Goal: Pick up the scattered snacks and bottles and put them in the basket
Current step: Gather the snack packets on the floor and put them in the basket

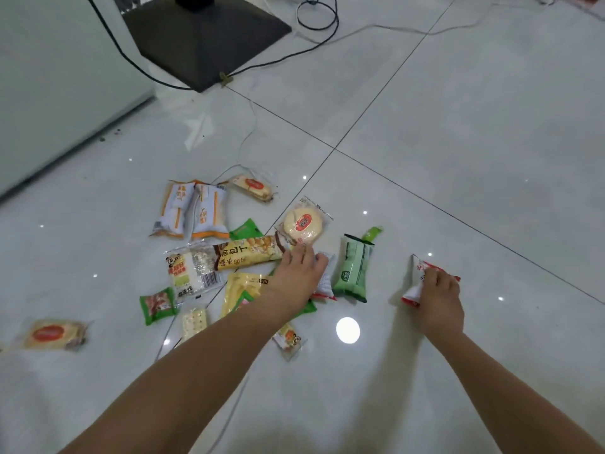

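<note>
Right hand (440, 298) is down on the floor (458, 158) with its fingers curled round a red-and-white packet (420, 273), which tips up out of the grip, so I judge this one is ready to lift. Left hand (296, 273) lies knuckles-up at the near edge of the heap, fingers bent over a white packet (327, 273). I cannot tell whether they have pinched it or only rest on it, as the hand's back hides the contact. It sits there because the pile is thickest at that spot: the long bread bag (242, 255) ends just at my fingertips, the round cake (302, 224) lies just beyond, and the green pouch (353, 270) stands between my two hands.

Bare tile opens to the right and toward me, good room to draw both arms back. A thin cable (248, 139) runs into the heap from the far side and could snag. One cake packet (49, 334) lies well apart on the left. No basket and no bottles show.
</note>
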{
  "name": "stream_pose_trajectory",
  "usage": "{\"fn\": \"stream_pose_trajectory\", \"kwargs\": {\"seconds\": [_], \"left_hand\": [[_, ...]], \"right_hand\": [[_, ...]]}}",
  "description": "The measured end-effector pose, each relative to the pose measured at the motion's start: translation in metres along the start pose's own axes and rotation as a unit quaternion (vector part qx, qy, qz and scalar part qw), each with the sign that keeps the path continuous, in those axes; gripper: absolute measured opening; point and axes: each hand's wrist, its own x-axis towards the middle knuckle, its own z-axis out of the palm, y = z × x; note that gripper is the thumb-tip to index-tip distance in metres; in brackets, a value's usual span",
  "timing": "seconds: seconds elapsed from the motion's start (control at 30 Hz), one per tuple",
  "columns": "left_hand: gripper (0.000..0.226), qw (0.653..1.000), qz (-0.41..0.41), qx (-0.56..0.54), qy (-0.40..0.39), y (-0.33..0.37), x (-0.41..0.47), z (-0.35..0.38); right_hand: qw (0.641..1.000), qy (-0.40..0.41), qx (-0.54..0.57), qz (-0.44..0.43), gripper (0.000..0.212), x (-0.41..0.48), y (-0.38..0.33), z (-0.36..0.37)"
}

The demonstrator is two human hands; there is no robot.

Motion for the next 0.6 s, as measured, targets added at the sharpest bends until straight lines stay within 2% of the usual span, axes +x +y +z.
{"fn": "stream_pose_trajectory", "kwargs": {"seconds": [0.1,0.2,0.3,0.47,0.6], "left_hand": [[0.068,1.000,-0.007,-0.007,0.018,0.000,-0.008,-0.003],[0.074,0.994,-0.032,0.006,0.107,-0.013,-0.018,-0.009],[0.087,0.994,-0.069,0.012,0.089,-0.040,-0.029,-0.027],[0.098,0.956,-0.227,0.011,0.183,-0.112,-0.086,-0.068],[0.098,0.918,-0.361,0.022,0.162,-0.174,-0.184,-0.068]], "right_hand": [[1.000,-0.003,-0.022,0.002,0.056,-0.006,0.002,-0.006],[1.000,0.017,0.003,-0.021,0.058,-0.006,-0.007,-0.021],[0.996,0.056,0.004,-0.075,0.065,0.003,-0.027,-0.050],[0.975,0.111,0.000,-0.193,0.078,0.021,-0.105,-0.120],[0.920,0.155,-0.010,-0.359,0.081,0.006,-0.224,-0.161]]}}
